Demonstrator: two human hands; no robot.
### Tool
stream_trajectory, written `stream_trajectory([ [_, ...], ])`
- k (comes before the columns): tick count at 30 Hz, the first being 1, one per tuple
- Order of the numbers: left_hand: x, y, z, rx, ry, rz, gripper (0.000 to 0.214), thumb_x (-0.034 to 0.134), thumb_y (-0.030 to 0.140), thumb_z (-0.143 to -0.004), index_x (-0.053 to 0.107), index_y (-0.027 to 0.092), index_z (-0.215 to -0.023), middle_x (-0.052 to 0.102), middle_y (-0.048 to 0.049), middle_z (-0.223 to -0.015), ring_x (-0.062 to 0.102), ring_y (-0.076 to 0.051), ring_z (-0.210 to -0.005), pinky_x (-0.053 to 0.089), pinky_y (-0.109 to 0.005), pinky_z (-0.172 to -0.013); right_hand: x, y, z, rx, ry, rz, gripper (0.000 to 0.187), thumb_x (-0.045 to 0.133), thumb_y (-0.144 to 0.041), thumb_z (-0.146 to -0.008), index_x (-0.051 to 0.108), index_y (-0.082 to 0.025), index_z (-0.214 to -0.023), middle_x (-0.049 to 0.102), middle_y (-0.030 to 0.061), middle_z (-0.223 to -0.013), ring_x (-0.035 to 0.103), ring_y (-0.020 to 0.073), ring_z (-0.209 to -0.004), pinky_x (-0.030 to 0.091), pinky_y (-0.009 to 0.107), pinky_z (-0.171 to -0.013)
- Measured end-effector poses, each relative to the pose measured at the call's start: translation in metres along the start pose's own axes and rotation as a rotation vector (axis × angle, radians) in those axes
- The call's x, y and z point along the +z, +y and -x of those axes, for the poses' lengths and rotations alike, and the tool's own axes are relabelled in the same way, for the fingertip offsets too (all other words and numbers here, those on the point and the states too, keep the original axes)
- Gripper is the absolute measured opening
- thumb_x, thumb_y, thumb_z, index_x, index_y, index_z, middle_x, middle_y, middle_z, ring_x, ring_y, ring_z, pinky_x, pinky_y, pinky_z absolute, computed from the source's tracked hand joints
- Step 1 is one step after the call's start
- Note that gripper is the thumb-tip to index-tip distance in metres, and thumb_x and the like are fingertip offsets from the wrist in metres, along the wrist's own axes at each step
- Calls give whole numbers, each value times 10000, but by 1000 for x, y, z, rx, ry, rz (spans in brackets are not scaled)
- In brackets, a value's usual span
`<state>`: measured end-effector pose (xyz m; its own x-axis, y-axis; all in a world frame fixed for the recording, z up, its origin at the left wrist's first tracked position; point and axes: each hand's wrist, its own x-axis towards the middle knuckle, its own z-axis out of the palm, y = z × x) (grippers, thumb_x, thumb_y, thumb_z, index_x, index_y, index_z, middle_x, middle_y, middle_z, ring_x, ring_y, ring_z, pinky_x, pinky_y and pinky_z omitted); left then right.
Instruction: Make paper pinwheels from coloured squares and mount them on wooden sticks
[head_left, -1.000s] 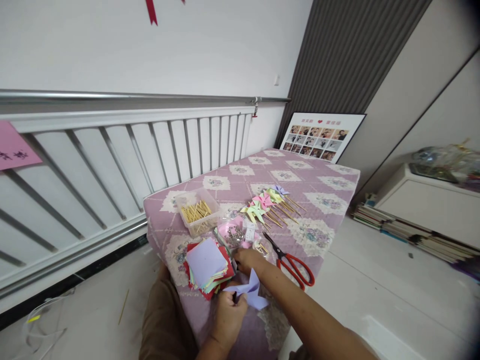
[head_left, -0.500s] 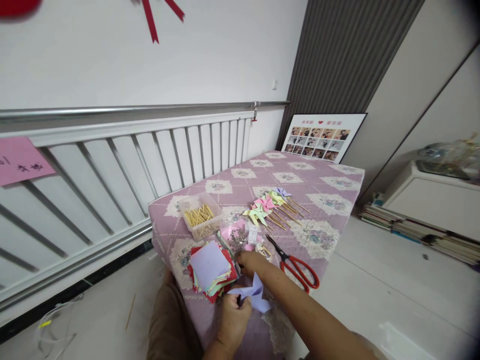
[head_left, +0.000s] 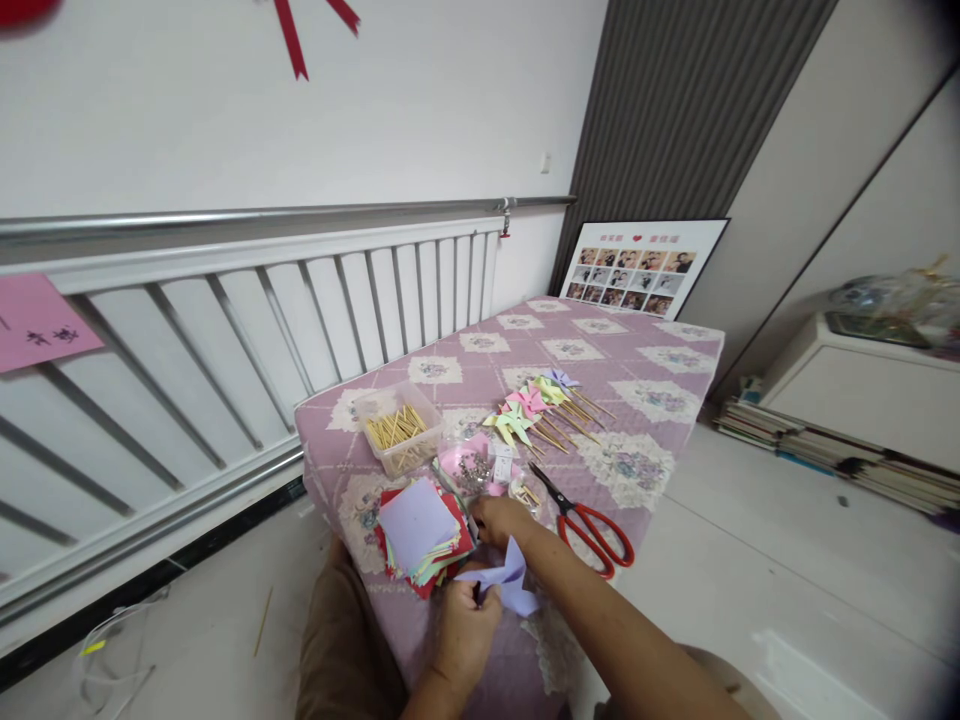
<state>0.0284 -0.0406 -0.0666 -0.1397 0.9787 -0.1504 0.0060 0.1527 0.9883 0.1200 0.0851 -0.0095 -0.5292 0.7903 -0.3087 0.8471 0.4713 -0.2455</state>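
My left hand (head_left: 466, 622) pinches a folded purple paper pinwheel (head_left: 514, 578) just above the front of the table. Beyond it, my right hand (head_left: 501, 520) reaches in between a stack of coloured paper squares (head_left: 420, 525) and a small bag of metal pins (head_left: 472, 470). Its fingers are curled together, and whatever they grip is hidden from me. Behind the hands lie several finished pinwheels (head_left: 527, 402) on wooden sticks. A pair of red-handled scissors (head_left: 581, 525) rests to the right of my right forearm.
A clear plastic box (head_left: 435, 440) of short sticks stands at the table's left edge. Small tubular pieces (head_left: 527, 496) lie near my right wrist. A patterned cloth (head_left: 630, 460) covers the table, beside a white radiator (head_left: 420, 290). A photo board (head_left: 645, 265) leans behind.
The view has shifted slightly. Both hands keep nearly the same places, the left still with the purple pinwheel and the right still by the paper stack.
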Motion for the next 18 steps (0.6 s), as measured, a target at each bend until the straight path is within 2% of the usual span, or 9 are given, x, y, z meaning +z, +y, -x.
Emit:
stream_trajectory([
  [4, 0, 0, 1, 126, -12, -26, 207, 541, 163, -745, 689, 124, -885, 704, -66, -822, 622, -201, -782, 464, -276, -758, -1, -3, 1, 25, -38, 11, 279, 562, -316, -904, 572, -179, -1147, 598, 68, -1157, 611, 195, -973, 524, 388, -818],
  [7, 0, 0, 1, 122, 6, -18, 193, 558, 175, -739, 688, 120, -871, 705, -69, -818, 626, -207, -772, 466, -283, -750, 1, -5, 2, 41, 24, -17, 239, 561, -329, -903, 600, -167, -1074, 627, 53, -1079, 624, 174, -907, 529, 368, -787],
  [9, 0, 1, 1, 119, 2, -21, 195, 560, 187, -746, 692, 122, -874, 711, -79, -845, 632, -217, -803, 466, -291, -768, 1, -3, 6, 45, 100, -56, 172, 559, -284, -897, 637, -145, -962, 661, 42, -955, 629, 159, -820, 518, 319, -738],
  [11, -1, 2, 1, 111, -2, -28, 202, 559, 193, -749, 700, 122, -875, 716, -86, -862, 634, -224, -824, 464, -297, -783, 2, 3, 16, 36, 193, -104, 149, 522, -187, -881, 659, -138, -852, 680, 35, -844, 617, 147, -760, 476, 258, -692],
  [13, -3, 3, 1, 89, -1, -20, 198, 572, 198, -742, 710, 119, -860, 719, -85, -844, 634, -227, -824, 464, -296, -787, 2, 12, 30, 24, 279, -150, 202, 471, -112, -840, 663, -146, -787, 686, 33, -793, 600, 138, -733, 427, 221, -657],
  [18, -5, 6, 0, 5, 48, 137, 178, 667, 212, -665, 723, 126, -811, 717, -67, -797, 627, -218, -806, 464, -278, -784, 18, 42, 67, 33, 353, -231, 129, 532, -126, -739, 645, -171, -697, 672, 29, -706, 552, 131, -616, 355, 218, -570],
])
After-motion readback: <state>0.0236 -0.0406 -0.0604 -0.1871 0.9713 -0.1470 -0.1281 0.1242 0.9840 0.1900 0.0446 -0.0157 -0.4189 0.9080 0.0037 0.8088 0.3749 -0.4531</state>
